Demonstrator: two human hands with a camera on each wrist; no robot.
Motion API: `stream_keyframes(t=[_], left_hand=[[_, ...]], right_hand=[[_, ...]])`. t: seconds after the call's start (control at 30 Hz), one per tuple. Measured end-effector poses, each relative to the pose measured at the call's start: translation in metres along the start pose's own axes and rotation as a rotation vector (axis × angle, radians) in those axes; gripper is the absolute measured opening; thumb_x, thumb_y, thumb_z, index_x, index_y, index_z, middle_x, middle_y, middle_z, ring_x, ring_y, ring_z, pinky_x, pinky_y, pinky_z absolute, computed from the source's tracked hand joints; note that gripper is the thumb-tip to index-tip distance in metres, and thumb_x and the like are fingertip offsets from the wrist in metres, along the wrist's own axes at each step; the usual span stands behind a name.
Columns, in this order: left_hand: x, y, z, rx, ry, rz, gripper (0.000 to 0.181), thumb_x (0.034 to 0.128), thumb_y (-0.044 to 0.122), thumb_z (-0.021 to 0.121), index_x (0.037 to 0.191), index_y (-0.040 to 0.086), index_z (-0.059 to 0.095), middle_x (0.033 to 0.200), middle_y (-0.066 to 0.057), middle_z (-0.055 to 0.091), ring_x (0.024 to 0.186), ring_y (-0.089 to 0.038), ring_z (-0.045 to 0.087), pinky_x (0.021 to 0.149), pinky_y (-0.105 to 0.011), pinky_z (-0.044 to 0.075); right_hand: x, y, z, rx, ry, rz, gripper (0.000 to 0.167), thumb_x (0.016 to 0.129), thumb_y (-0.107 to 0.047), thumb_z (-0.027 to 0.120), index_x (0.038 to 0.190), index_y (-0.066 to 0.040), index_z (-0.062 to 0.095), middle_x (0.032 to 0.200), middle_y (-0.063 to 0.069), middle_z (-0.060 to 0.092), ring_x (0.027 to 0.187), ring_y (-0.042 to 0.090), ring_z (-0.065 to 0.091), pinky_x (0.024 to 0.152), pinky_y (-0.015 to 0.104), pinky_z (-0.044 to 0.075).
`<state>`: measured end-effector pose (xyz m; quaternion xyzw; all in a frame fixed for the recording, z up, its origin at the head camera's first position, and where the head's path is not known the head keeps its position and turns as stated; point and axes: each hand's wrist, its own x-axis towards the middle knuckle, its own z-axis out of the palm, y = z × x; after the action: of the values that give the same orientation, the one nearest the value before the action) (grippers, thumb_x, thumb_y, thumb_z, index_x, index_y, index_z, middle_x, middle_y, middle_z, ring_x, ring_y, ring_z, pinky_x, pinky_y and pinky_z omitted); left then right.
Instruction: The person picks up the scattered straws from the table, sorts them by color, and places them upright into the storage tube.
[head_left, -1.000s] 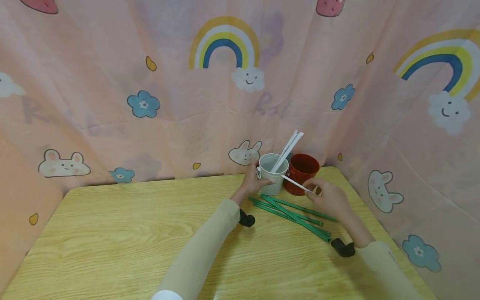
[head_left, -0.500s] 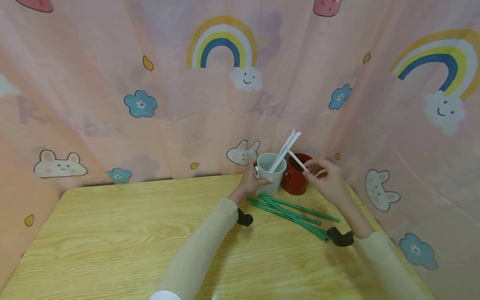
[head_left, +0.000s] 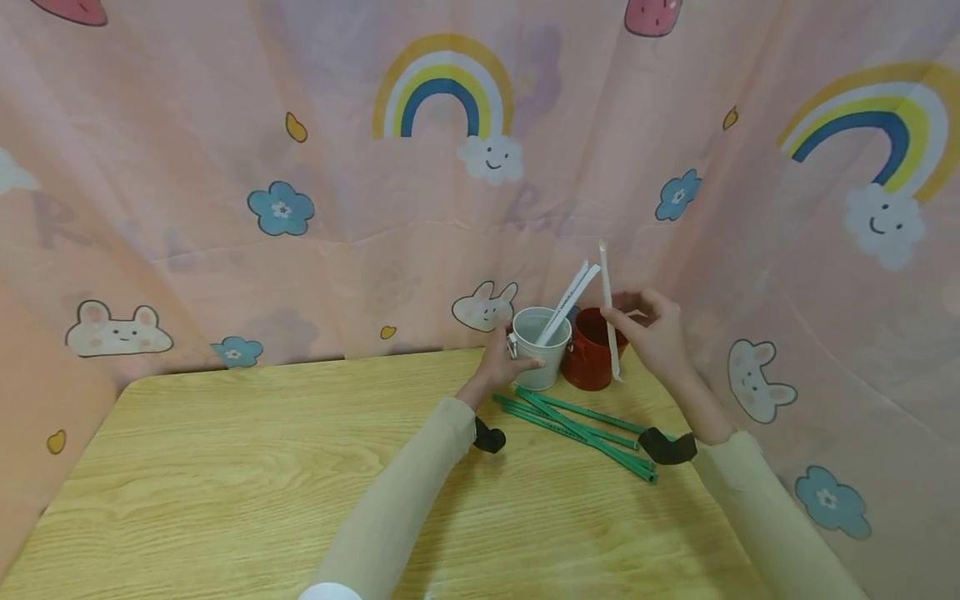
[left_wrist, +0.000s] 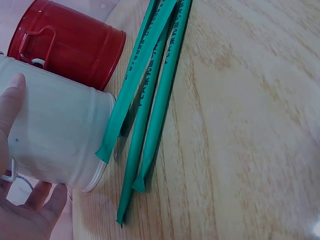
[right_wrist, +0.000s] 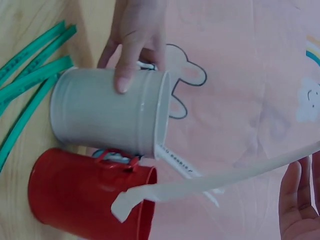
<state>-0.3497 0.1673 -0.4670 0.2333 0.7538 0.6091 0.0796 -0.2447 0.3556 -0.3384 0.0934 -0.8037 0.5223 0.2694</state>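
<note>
Head view, and up it swings! The white straw [head_left: 611,333], slanting low by the white bucket [head_left: 542,368] a second ago, now stands nearly upright, pinched in the right hand [head_left: 654,332]. Left of that pinch, the left hand [head_left: 498,360] grips the white bucket, two white straws [head_left: 564,310] leaning inside; the red bucket [head_left: 582,368] sits between. Placing the third looks unfinished: it's in neither bucket.

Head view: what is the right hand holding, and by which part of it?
A thin white stick, pinched near mid-length by the right hand.
</note>
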Motion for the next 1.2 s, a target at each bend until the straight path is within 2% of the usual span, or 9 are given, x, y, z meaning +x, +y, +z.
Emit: stream_keyframes(t=[0.1,0.27,0.53,0.7,0.83,1.0,1.2], left_hand=[[0.000,0.000,0.000,-0.004,0.005,0.003,0.078,0.0801,0.007,0.077,0.142,0.002,0.030,0.140,-0.016,0.042,0.129,-0.029,0.042,0.112,-0.044,0.033],[0.001,-0.002,0.000,-0.014,0.009,0.004,0.078,0.0792,0.006,0.077,0.142,0.003,0.030,0.140,-0.015,0.042,0.129,-0.029,0.042,0.112,-0.044,0.033],[0.002,-0.004,0.000,-0.019,0.001,0.005,0.079,0.0796,0.007,0.077,0.142,0.004,0.030,0.141,-0.014,0.042,0.130,-0.027,0.041,0.113,-0.043,0.032],[0.002,-0.002,-0.001,-0.014,-0.003,0.014,0.078,0.0798,0.007,0.077,0.142,0.003,0.030,0.140,-0.015,0.042,0.129,-0.028,0.042,0.113,-0.043,0.033],[0.001,-0.002,-0.001,-0.005,-0.002,0.006,0.078,0.0798,0.008,0.077,0.142,0.003,0.030,0.140,-0.015,0.043,0.130,-0.027,0.042,0.113,-0.043,0.033],[0.001,-0.001,0.000,-0.008,0.007,0.008,0.077,0.0792,0.007,0.078,0.141,0.002,0.032,0.139,-0.015,0.043,0.130,-0.028,0.042,0.113,-0.043,0.033],[0.001,0.001,0.000,-0.031,0.016,0.007,0.077,0.0780,0.005,0.078,0.140,0.001,0.033,0.138,-0.017,0.044,0.129,-0.030,0.042,0.113,-0.044,0.032]], right_hand=[[0.005,0.000,0.003,0.021,0.025,-0.002,0.023,0.087,0.002,0.065,0.107,0.012,0.061,0.081,-0.018,0.064,0.075,-0.002,0.060,0.068,0.010,0.052],[0.012,0.001,0.010,0.091,0.065,-0.009,0.025,0.087,-0.002,0.066,0.107,0.012,0.062,0.084,-0.015,0.066,0.078,0.001,0.061,0.071,0.012,0.054],[0.019,-0.006,0.020,0.237,0.130,-0.043,0.024,0.087,0.005,0.063,0.107,0.018,0.058,0.084,-0.009,0.066,0.079,0.005,0.061,0.072,0.015,0.055],[0.024,0.001,0.025,0.270,0.164,-0.052,0.021,0.088,0.004,0.063,0.107,0.010,0.060,0.086,-0.007,0.064,0.080,0.008,0.061,0.072,0.016,0.055],[0.024,0.006,0.031,0.239,0.191,-0.027,0.021,0.087,0.004,0.065,0.107,0.006,0.060,0.085,-0.009,0.063,0.081,0.006,0.060,0.073,0.014,0.054],[0.019,0.002,0.034,0.177,0.181,-0.002,0.024,0.086,0.007,0.064,0.108,0.015,0.057,0.085,-0.009,0.062,0.079,0.002,0.060,0.073,0.011,0.053],[0.014,-0.005,0.034,0.075,0.162,0.072,0.027,0.086,0.004,0.065,0.111,0.015,0.059,0.089,0.003,0.065,0.074,0.000,0.062,0.070,0.011,0.052]])
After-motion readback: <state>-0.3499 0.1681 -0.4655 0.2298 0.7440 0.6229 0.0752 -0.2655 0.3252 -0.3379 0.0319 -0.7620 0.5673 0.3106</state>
